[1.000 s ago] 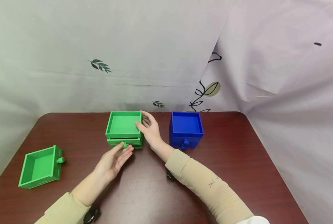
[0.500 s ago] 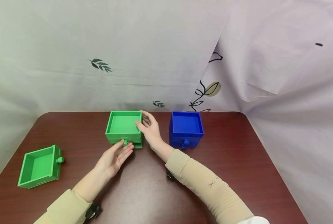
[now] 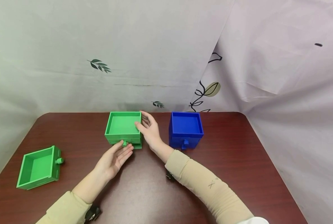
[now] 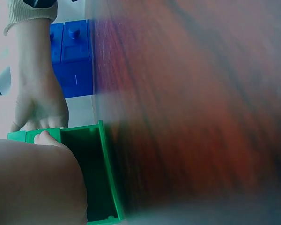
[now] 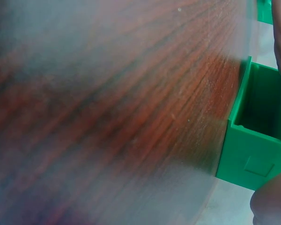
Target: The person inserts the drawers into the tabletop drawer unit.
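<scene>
In the head view a small green drawer cabinet [image 3: 138, 135] with a tray-like top stands at the table's back. My left hand [image 3: 110, 163] is at its front, thumb and forefinger about the knob [image 3: 124, 143] of the upper drawer, which sits flush. Below that drawer gapes an open slot [image 4: 91, 173], plain in the left wrist view. My right hand [image 3: 152, 132] holds the cabinet's right wall, thumb over the top rim, other fingers along the outside. A loose green drawer [image 3: 39, 168] lies at the left, its knob toward the right.
A blue drawer cabinet [image 3: 186, 126] with two knobs stands to the right of my right hand. The dark red wooden table [image 3: 233, 174] ends at a pale leaf-patterned cloth [image 3: 144, 46] behind, which also hangs along the right.
The upper green drawer, tilted and not flush a second ago, has gone level and flush, my left hand rising slightly with it. Since half a second ago both hands have hardly moved.
</scene>
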A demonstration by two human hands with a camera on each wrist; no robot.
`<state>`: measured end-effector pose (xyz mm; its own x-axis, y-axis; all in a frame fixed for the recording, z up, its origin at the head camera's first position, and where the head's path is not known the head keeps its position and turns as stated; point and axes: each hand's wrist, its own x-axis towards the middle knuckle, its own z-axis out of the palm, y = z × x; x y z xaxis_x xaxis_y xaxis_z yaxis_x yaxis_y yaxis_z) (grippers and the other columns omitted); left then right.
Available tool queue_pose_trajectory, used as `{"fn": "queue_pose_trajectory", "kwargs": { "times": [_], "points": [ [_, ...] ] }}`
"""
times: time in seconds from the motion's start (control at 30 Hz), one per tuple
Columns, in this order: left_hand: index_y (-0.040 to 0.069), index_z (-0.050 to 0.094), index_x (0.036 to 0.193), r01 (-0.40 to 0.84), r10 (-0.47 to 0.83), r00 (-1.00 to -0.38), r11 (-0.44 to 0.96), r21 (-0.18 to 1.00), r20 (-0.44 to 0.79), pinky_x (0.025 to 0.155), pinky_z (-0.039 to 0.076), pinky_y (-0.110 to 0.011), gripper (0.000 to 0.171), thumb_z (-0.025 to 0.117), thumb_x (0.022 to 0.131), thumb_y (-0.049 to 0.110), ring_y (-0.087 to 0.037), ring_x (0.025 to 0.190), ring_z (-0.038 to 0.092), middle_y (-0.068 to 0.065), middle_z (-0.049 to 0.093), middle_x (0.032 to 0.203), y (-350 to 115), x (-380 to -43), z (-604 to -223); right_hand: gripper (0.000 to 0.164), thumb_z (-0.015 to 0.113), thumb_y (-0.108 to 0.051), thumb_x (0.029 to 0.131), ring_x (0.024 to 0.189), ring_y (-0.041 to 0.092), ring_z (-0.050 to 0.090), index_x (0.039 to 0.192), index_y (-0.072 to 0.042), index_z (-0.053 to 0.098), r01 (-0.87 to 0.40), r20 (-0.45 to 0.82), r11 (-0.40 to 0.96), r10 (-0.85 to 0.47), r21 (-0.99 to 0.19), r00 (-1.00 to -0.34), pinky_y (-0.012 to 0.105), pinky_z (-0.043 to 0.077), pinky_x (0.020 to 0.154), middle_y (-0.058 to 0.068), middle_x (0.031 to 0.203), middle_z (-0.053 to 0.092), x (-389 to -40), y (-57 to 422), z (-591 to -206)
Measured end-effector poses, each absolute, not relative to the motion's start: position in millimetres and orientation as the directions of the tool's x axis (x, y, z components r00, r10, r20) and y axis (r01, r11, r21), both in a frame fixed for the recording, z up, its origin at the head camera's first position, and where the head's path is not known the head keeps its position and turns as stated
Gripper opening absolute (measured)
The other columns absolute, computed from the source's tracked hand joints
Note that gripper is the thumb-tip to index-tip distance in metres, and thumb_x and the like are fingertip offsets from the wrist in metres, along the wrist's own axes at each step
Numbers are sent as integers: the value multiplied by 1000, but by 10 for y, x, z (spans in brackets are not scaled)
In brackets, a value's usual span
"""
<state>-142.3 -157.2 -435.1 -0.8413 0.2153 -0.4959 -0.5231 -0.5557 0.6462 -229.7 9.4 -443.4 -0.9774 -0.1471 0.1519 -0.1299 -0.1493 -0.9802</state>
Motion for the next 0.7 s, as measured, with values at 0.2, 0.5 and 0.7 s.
{"fn": "queue_pose_trajectory", "kwargs": {
  "times": [0.2,0.5,0.7],
  "points": [
    [14,51,118,-521,220,-840,-581,625,-496,103,60,-21,14,47,114,26,-8,102,76,0,75,108,-1588,-1409,-4362,57,65,-2,101,149,35,50,155,3,46,-132,152,-146,-139,-980,-979,46,40,130,24,154,53,-2297,89,-4432],
    [14,53,116,-521,220,-837,-597,610,-500,105,59,-22,14,46,114,26,-9,103,76,0,76,109,-1629,-1384,-4401,58,65,-1,101,150,36,48,155,4,45,-132,154,-147,-148,-980,-977,47,38,130,25,156,51,-2304,89,-4435],
    [12,52,118,-521,211,-838,-586,621,-503,106,59,-22,16,44,114,26,-8,105,75,1,76,110,-1671,-1363,-4425,58,64,-2,102,150,37,48,156,5,44,-130,152,-149,-152,-980,-977,48,39,130,25,156,50,-2300,98,-4440]
  ]
}}
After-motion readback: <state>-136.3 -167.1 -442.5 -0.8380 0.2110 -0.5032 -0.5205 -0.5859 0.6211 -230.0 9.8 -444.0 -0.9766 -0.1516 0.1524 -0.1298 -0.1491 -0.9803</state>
